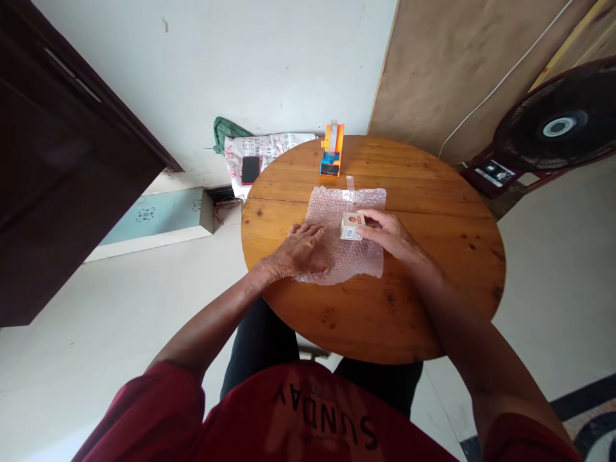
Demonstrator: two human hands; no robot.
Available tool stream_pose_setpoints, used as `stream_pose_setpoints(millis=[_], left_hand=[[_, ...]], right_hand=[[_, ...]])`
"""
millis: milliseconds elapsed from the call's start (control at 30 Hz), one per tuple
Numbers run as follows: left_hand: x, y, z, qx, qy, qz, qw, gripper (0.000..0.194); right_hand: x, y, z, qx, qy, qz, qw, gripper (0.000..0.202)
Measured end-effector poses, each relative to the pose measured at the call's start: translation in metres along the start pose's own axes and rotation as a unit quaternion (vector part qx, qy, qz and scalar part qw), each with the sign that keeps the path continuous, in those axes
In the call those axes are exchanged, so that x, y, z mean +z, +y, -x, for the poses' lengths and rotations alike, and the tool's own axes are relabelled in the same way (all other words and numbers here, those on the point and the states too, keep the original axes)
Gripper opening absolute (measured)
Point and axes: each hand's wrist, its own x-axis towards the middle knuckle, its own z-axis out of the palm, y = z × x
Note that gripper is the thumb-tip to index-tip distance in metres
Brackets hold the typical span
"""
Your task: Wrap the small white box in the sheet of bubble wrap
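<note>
A sheet of bubble wrap is spread over the round wooden table. My left hand lies flat on its left part, fingers stretched out. Between the thumb and fingers of my right hand is a small white cardboard box with a red round mark on top. The box is over the right half of the wrap; whether it rests on it I cannot tell. At the wrap's far edge a strip of clear tape is stuck. Behind it stands an orange and blue tape dispenser.
The wooden table has a curved edge. Left of it, a dark phone lies on a white printed sack, near a green bag. A large black fan stands at the right. A long flat box sits on the floor.
</note>
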Motion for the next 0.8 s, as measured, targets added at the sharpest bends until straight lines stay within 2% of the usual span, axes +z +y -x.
stream_pose_setpoints(millis=[167,233,333,433,533,667,800], left_hand=[[0.009,-0.004,0.005,-0.012,0.025,0.014,1.0,0.104],[0.011,-0.006,0.007,-0.012,0.03,0.02,0.999,0.105],[0.009,-0.007,0.009,0.007,0.022,0.034,0.999,0.102],[0.004,-0.01,0.004,0.0,0.044,0.061,0.997,0.08],[0.001,-0.015,-0.01,-0.01,0.117,0.109,0.987,0.051],[0.013,-0.022,-0.031,0.066,0.182,0.17,0.966,0.034],[0.027,-0.026,-0.04,0.122,0.183,0.174,0.96,0.024]], right_hand=[[0.01,-0.005,0.009,-0.053,-0.036,0.128,0.99,0.05],[0.01,-0.008,0.012,-0.045,-0.039,0.186,0.981,0.049],[0.009,-0.011,0.015,-0.026,-0.045,0.206,0.977,0.05],[0.008,-0.009,0.016,-0.037,-0.038,0.204,0.978,0.053],[0.009,-0.006,0.016,-0.038,-0.041,0.201,0.978,0.053],[0.01,-0.002,0.019,-0.055,-0.026,0.197,0.978,0.05],[0.011,-0.001,0.021,-0.058,-0.023,0.225,0.972,0.046]])
